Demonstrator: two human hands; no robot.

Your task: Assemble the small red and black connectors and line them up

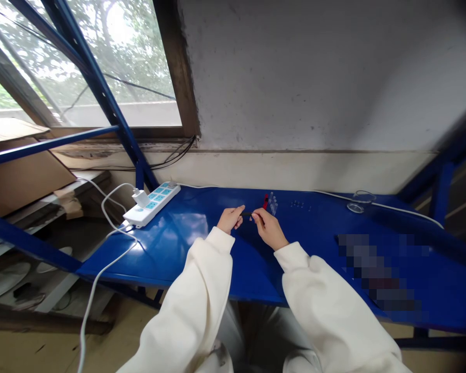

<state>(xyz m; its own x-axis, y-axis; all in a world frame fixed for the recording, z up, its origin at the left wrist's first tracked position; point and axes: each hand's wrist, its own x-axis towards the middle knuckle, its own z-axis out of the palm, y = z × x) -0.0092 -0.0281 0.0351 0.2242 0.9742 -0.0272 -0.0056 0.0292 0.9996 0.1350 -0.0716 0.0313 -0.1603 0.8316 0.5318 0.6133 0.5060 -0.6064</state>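
Both my hands hover over the middle of a blue metal bench (186,248), in cream sleeves. My left hand (230,219) and my right hand (267,227) are closed in pinches on the two ends of a small dark piece (247,213) held between them; what it is stays too small to name. Just beyond my right hand lie a small red part (265,201) and several tiny clear plastic pieces (273,204). A row of tiny dark bits (299,204) sits farther right.
A white power strip (152,203) with a charger plugged in lies at the bench's back left, its white cable (101,269) trailing off the edge. A clear round ring (356,206) and a thin white wire (404,210) lie at the back right. A window and blue frame bars stand left.
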